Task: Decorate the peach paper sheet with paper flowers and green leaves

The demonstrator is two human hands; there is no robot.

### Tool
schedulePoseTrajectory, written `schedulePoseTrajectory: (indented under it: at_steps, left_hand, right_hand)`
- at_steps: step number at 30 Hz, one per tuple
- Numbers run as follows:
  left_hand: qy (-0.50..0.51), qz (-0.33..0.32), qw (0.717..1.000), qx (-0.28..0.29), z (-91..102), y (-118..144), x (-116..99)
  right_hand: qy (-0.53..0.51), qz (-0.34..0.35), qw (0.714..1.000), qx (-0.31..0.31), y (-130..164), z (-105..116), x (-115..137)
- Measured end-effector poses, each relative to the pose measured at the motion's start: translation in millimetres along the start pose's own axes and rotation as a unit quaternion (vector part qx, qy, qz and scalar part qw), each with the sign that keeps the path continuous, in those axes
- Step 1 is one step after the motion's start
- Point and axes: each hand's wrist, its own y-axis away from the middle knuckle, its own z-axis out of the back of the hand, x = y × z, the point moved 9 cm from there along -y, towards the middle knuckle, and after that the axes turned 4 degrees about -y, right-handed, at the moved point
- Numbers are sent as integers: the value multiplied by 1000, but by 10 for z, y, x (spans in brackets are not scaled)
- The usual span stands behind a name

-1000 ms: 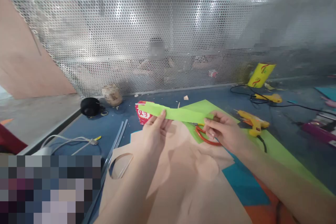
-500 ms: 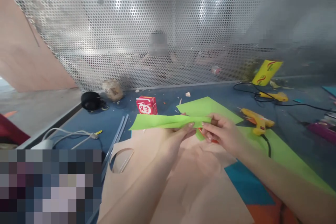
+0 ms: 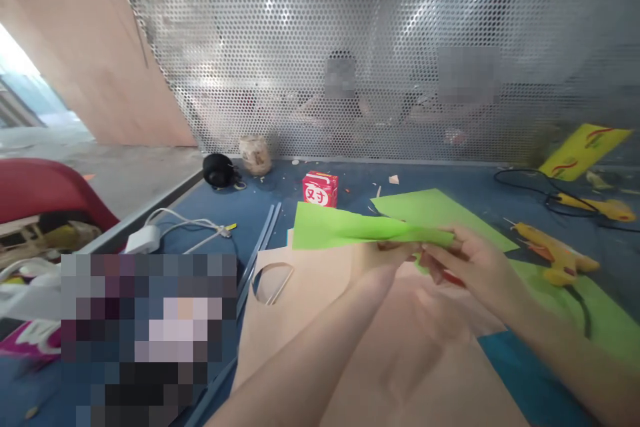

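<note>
**Head view: both hands pinch one end of a green paper strip**

I see my left hand (image 3: pixel 385 260) and right hand (image 3: pixel 475 267) meeting close together, each with fingers pressed onto the right end of a long, narrow strip of bright green paper (image 3: pixel 360 228). The strip is held off the surface, above a large beige paper sheet with a cut-out hole (image 3: pixel 310 293). Its long axis runs nearly level across the view, and its free, wider end points away to the left of my left hand, toward a pair of thin grey metal rods (image 3: pixel 263 240).

Just beyond my right hand lies a flat bright green paper sheet (image 3: pixel 430 207); something red shows under that hand, too hidden to name. Farther right of it a yellow hot-glue gun (image 3: pixel 555 255) rests on the blue tabletop (image 3: pixel 210 213). Beyond the strip's free end stands a small red carton with white characters (image 3: pixel 320 188), and behind everything rises a perforated metal screen (image 3: pixel 380 47).
</note>
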Motion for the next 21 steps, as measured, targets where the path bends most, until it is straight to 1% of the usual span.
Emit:
schedulePoseTrajectory:
  at_steps: [3,6,9,13,15,17,19,20,21]
  left_hand:
    - [-6,11,1000,-10,20,2,60]
    - [-29,24,999,-17,40,6,80]
    - [-56,24,998,2,22,11,25]
    - [-70,14,997,30,-14,30,-53]
    - [-76,13,996,48,-46,34,-58]
    - [-82,13,995,52,-52,24,-62]
    - [-90,4,995,38,-7,-7,-94]
    - [-94,-4,995,23,38,-31,-125]
    - [-97,-14,995,5,97,-59,-164]
  right_hand:
    - [19,-26,999,-6,-4,7,-79]
    - [74,-44,996,-8,-17,21,-116]
    - [87,-29,996,8,-28,3,-94]
    - [78,2,995,60,9,-96,-46]
    - [83,10,995,56,34,-104,-21]
    - [85,13,995,41,42,-83,-10]
    - [121,20,992,30,15,-40,-32]
    - [162,32,986,22,-17,0,-45]
    - [222,54,974,11,-56,50,-54]
